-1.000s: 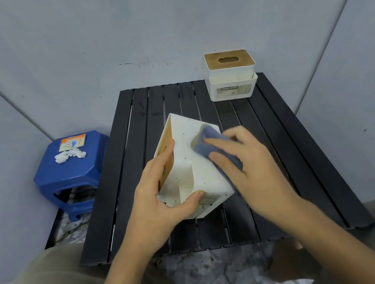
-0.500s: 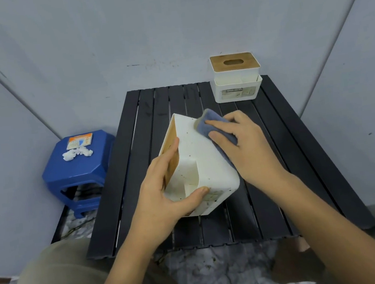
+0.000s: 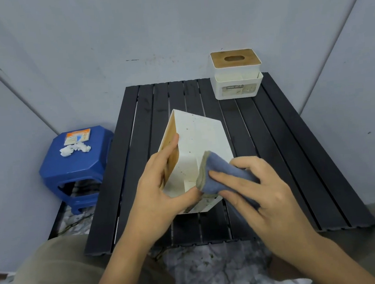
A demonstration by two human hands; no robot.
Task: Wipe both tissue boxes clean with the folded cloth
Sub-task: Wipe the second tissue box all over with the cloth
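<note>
Two boxes share the counter (image 3: pixel 297 154): one tipped box (image 3: pixel 201 140) near the front edge, the far box (image 3: pixel 236 77) upright at the back. The left hand (image 3: pixel 157 190) grips the tipped box's lid end; the right hand (image 3: pixel 262 194) presses the soft cloth (image 3: pixel 221 175) on its speckled side. It looks light, stiff and smooth, so bracing opposite faces suits.

Tilted tissue box (image 3: pixel 201 138): matt white plastic, speckled with brown spots, wood-look lid. Folded cloth (image 3: pixel 225 176): soft blue fabric, greyish underside. Slatted table (image 3: pixel 297 154): matt black; stool (image 3: pixel 76 166): glossy blue plastic bearing crumpled white paper (image 3: pixel 74 149).
</note>
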